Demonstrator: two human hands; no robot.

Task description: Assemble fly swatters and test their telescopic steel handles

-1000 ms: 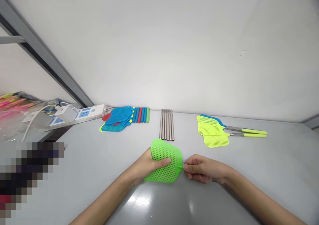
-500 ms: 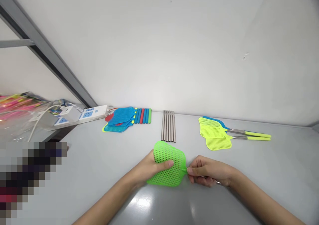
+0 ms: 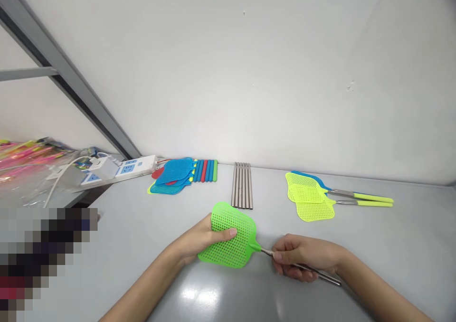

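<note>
My left hand (image 3: 203, 239) grips a green perforated fly swatter head (image 3: 235, 246), thumb on top and fingers underneath. From the head's neck, a metal rod (image 3: 329, 279) runs right into my right hand (image 3: 299, 255), which is closed around it. Threads or ridges show on the short stretch of rod beside the neck, and the rod's far end sticks out below my right hand. Beyond my hands lies a row of several metal rods (image 3: 242, 186). To the right rest yellow fly swatters (image 3: 315, 210) and a blue one, partly covered, with metal shafts and yellow handles.
Blue, red and yellow swatter heads (image 3: 174, 170) are piled at the back left, beside several coloured grip tubes (image 3: 205, 171). A power strip (image 3: 135, 167) with plugs and cables lies left of them, near plastic-bagged items (image 3: 28, 160). A wall rises behind the table.
The green head has shifted left with my left hand. My right hand has moved slightly right and down, uncovering more of the rod between neck and fingers and at its far end.
</note>
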